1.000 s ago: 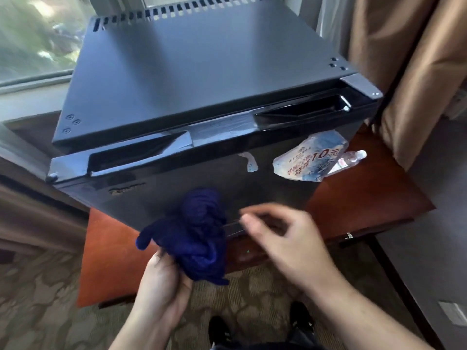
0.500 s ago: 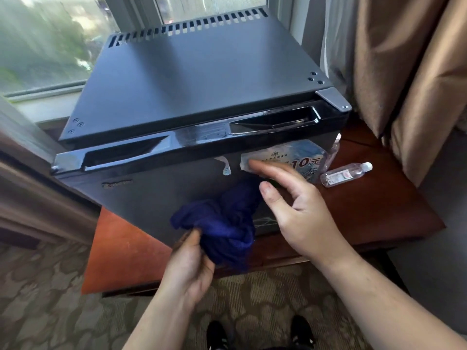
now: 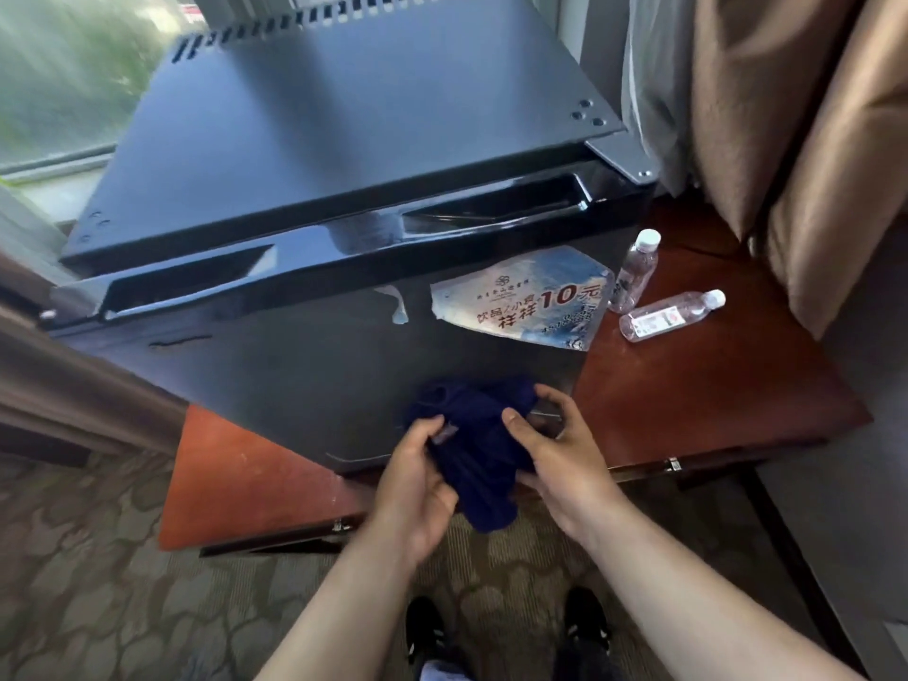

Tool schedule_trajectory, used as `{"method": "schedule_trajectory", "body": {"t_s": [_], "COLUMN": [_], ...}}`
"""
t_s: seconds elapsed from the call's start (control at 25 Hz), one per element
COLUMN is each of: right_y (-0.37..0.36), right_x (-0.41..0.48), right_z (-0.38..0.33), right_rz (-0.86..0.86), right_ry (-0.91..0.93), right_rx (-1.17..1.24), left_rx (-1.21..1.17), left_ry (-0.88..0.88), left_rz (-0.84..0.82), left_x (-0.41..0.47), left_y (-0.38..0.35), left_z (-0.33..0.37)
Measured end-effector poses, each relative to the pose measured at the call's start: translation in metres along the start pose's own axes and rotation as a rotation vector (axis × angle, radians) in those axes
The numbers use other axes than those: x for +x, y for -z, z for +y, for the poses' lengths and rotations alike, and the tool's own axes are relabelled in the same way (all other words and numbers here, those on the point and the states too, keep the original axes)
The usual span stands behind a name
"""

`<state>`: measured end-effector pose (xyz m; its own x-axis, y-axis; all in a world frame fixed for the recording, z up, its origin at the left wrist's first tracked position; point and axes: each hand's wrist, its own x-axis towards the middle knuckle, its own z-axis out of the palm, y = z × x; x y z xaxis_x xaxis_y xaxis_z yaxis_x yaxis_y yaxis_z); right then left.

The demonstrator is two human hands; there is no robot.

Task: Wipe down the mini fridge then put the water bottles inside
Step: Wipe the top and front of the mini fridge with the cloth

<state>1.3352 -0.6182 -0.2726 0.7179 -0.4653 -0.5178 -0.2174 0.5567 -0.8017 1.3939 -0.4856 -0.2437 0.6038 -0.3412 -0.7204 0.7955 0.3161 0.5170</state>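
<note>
A black mini fridge (image 3: 344,154) stands on a reddish wooden table (image 3: 697,385), its door closed. In front of the door's lower edge I hold a crumpled dark blue cloth (image 3: 474,449) with both hands: my left hand (image 3: 415,484) grips its left side, my right hand (image 3: 560,464) its right side. Two clear water bottles lie to the right of the fridge, one (image 3: 634,272) close to its corner and one (image 3: 670,315) further out on the table. A torn paper label (image 3: 525,302) sticks to the door, with a white drip (image 3: 399,307) to its left.
Brown curtains (image 3: 810,140) hang at the right, close to the table's far corner. A window (image 3: 64,76) is behind the fridge at the left. Patterned carpet (image 3: 98,582) lies below, with my dark shoes (image 3: 425,626) near the table's front edge.
My right hand has come down from the label and closed on the cloth. The cloth has shifted right and lower, held between both hands. The view moved, showing a second bottle.
</note>
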Motion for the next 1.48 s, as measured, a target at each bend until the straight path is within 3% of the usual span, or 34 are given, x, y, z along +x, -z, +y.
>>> {"method": "schedule_trajectory", "body": {"t_s": [0.12,0.36,0.6,0.76,1.0,1.24,1.48], "right_y": [0.028,0.086,0.104,0.096,-0.005,-0.125,-0.151], "right_x": [0.026,0.074,0.11,0.108,0.072,0.026,0.016], "right_z": [0.007,0.024,0.043,0.068,0.104,0.12,0.118], "right_rz": [0.07,0.291,0.209,0.266,0.11,-0.093,-0.097], "right_ry": [-0.051,-0.034,-0.187,-0.298,-0.441,-0.472,-0.409], "right_rx": [0.096,0.008,-0.011,0.009,0.16,0.184,0.216], "left_rx": [0.052,0.186,0.197,0.208,-0.004,0.031,-0.12], "left_ry": [0.039,0.119,0.172,0.116,0.004,-0.056,-0.114], "left_rz": [0.007,0.049,0.136,0.169,0.264,0.188,0.078], "left_x": [0.025,0.101,0.146,0.157,0.108,0.039,0.015], "left_y": [-0.012,-0.041,-0.039,-0.004,0.093,0.15,0.164], "left_z": [-0.025,-0.079,-0.112,-0.11,-0.056,0.018,0.064]}}
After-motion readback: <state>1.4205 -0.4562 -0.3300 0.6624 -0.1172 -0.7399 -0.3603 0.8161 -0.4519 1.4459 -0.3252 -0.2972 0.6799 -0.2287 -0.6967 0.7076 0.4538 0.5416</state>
